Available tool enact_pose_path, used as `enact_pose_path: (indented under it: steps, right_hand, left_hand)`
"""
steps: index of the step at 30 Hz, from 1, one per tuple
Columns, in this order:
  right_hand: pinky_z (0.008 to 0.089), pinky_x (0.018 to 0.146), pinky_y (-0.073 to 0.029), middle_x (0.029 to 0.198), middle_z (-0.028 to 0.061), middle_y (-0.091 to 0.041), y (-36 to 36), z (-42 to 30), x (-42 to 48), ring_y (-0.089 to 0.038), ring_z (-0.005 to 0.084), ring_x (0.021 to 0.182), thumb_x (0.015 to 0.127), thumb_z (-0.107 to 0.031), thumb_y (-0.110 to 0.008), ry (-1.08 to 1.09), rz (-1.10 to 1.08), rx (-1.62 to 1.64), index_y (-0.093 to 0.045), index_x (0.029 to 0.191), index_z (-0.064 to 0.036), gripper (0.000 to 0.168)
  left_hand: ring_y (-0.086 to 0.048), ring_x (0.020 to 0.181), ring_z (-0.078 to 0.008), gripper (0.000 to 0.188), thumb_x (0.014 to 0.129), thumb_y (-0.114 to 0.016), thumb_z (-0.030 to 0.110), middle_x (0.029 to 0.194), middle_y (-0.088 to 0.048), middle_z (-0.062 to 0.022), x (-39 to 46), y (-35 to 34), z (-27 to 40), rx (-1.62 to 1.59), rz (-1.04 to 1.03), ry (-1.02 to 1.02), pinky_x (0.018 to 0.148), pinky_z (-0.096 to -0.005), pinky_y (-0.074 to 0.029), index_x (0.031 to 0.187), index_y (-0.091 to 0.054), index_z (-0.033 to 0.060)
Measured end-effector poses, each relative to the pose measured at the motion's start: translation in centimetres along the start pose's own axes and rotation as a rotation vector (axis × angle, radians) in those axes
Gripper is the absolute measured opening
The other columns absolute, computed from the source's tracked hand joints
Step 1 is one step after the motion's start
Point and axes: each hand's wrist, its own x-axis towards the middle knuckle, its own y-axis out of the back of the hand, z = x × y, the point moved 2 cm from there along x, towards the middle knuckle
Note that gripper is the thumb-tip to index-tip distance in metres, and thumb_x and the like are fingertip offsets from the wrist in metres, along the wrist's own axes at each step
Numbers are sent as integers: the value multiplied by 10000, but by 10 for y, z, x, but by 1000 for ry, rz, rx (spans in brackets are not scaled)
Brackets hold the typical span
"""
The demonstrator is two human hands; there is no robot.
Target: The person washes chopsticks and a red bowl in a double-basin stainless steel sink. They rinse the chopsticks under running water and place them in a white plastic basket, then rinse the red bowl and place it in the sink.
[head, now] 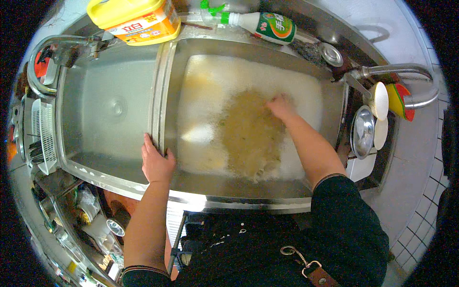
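My left hand (157,163) straddles the steel divider (160,100) between two sink basins, fingers on its left side and thumb on its right. In the right basin (330,107) stands cloudy, brownish water (247,125), ringed by whitish foam (304,79). The fingers of my right hand (281,107) dip into this water at the right of the brown patch. Blur and murky water hide the fingertips and anything they may hold. The left basin (118,79) contains clearer, greenish water, with a round drain fitting (116,107) visible at its bottom.
Along the back ledge are a yellow detergent jug (143,25) and a green-labelled bottle (274,28) lying on its side. Curved faucets stand at the left (36,68) and right (401,68). Metal bowls (364,131) are stacked at right; a white basket (45,136) sits at left.
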Motion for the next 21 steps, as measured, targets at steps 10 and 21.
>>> enact_pose_path:
  steps: [10,21]
  right_hand:
    - [481,811,-410,1120,157,-561,-6,-46,66,-545,304,1004,817,-267,-460,-98,-243,-312,-597,1053,-82,330]
    - [478,949,-315,1163,171,-467,-124,-176,-82,-395,333,1107,733,-206,-527,935,-161,-105,-600,985,-33,315]
  left_hand:
    - [-474,1015,-327,766,697,-611,196,1092,-446,-161,-1,1,0,-1,36,-26,788,-416,-450,1328,-207,37]
    - [-466,1026,-338,749,712,-602,194,1098,-445,-166,-3,0,3,-15,-1,-19,795,-435,-436,1328,-204,41]
